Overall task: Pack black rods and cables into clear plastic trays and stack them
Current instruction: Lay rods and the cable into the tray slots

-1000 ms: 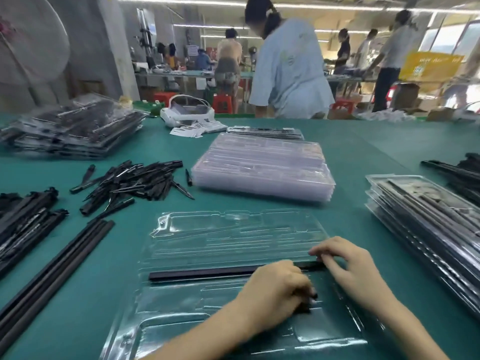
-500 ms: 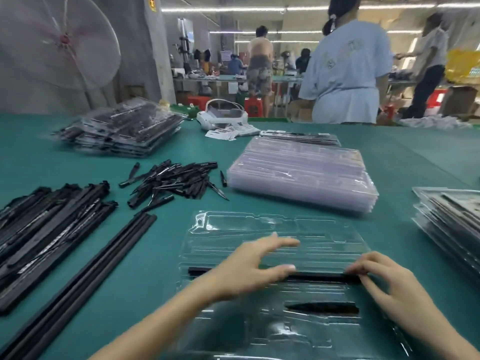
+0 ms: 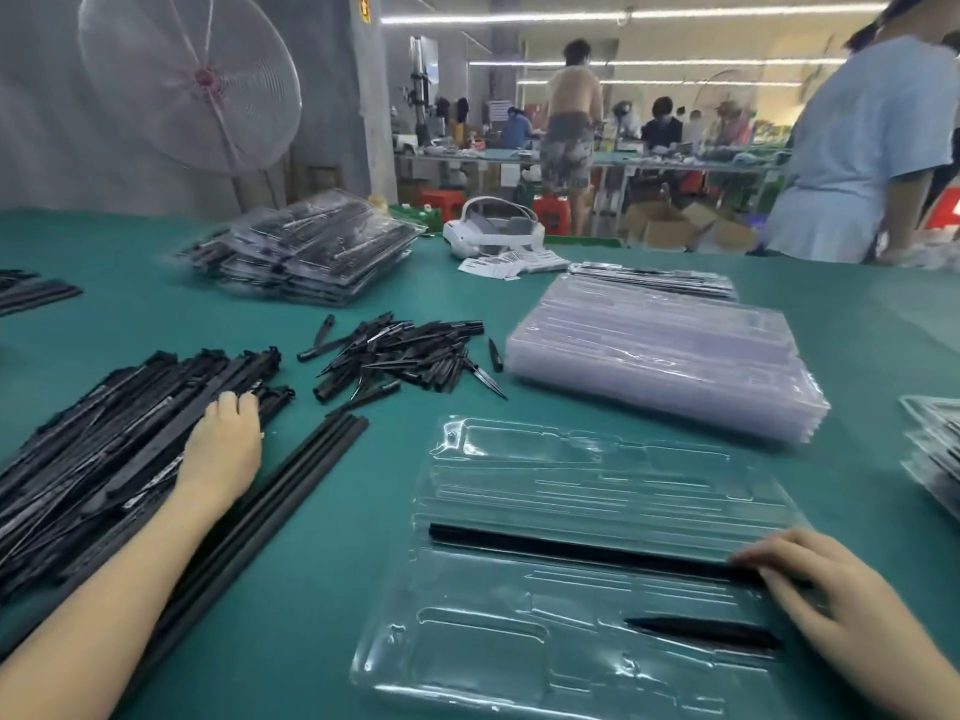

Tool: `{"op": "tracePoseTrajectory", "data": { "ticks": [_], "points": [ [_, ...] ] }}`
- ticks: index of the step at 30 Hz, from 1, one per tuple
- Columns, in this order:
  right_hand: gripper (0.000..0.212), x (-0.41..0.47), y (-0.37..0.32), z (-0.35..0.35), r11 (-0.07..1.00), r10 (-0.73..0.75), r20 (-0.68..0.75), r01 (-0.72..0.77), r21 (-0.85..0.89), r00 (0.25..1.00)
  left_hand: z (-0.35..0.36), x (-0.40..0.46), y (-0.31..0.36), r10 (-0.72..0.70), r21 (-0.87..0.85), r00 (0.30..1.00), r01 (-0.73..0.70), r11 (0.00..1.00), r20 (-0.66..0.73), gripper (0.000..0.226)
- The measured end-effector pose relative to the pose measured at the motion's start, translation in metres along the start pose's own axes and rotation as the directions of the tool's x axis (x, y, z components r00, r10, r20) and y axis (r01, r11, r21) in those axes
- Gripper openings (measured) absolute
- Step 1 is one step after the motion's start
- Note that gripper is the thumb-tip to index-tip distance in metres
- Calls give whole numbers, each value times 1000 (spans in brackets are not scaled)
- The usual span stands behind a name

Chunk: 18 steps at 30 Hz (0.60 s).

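Note:
A clear plastic tray [image 3: 597, 485] lies on the green table in front of me. A long black rod [image 3: 571, 550] sits in its middle slot, and a short pointed black piece [image 3: 701, 634] lies in a lower slot. My right hand [image 3: 831, 605] presses with relaxed fingers on the rod's right end. My left hand [image 3: 223, 449] is stretched out to the left, palm down on a pile of black strips [image 3: 104, 459], fingertips touching them. Several long black rods [image 3: 291, 485] lie just right of that hand.
A heap of short black spikes [image 3: 405, 356] lies behind the tray, beside a stack of empty clear trays [image 3: 660, 350]. Filled tray stacks stand at the back left [image 3: 311, 257] and right edge [image 3: 935, 449]. A white headset [image 3: 493, 233], a fan and people are beyond.
My left hand has left the tray and reached left onto the pile of black strips. My right hand stays on the rod's right end. The view has turned left.

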State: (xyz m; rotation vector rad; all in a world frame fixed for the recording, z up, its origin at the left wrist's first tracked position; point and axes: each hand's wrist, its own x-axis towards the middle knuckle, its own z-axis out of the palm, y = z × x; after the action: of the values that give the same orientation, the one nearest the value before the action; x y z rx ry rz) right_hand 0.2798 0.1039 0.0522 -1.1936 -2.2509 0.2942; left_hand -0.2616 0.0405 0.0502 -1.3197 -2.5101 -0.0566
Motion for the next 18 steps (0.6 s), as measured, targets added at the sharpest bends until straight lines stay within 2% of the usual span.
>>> {"op": "tracePoseTrajectory", "data": {
  "ticks": [3, 5, 9, 10, 11, 12, 13, 14, 16, 17, 18],
  "points": [
    [38, 0, 1, 0, 1000, -13, -13, 13, -12, 1000, -7, 4, -6, -79, 99, 997, 80, 992, -13, 40],
    [37, 0, 2, 1, 1000, -16, -21, 16, -18, 1000, -11, 1, -11, -70, 163, 997, 65, 984, 25, 41],
    [44, 2, 6, 4, 999, -24, -27, 23, -22, 999, -16, 2, -16, -35, 101, 998, 31, 994, 44, 35],
    [43, 2, 6, 4, 1000, -18, -31, 17, -18, 999, -21, 4, -16, -64, 69, 995, 59, 996, 81, 34],
    [42, 3, 5, 3, 1000, -4, -27, 4, -13, 1000, -30, 8, -16, -95, -60, 987, 104, 993, 129, 32],
    [42, 4, 5, 2, 1000, 11, -27, -11, -6, 1000, -41, 12, -15, -110, -268, 978, 155, 951, 177, 29],
    [43, 5, 3, 0, 999, 31, -28, -32, -4, 999, -54, 15, -14, -89, -441, 969, 185, 878, 229, 29],
    [43, 7, 0, -1, 999, 40, -38, -41, -14, 998, -69, 18, -13, -75, -619, 955, 244, 746, 285, 36],
    [43, 12, -12, -4, 997, 17, -88, -23, -69, 996, -106, 19, -7, -37, -771, 937, 308, 557, 348, 51],
    [41, 16, -23, -5, 996, -14, -117, 3, -94, 993, -123, 17, -3, 24, -839, 923, 339, 425, 385, 53],
    [37, 20, -36, -6, 995, -64, -132, 52, -87, 989, -137, 15, 1, 100, -896, 907, 378, 231, 409, 50]
  ]
}}
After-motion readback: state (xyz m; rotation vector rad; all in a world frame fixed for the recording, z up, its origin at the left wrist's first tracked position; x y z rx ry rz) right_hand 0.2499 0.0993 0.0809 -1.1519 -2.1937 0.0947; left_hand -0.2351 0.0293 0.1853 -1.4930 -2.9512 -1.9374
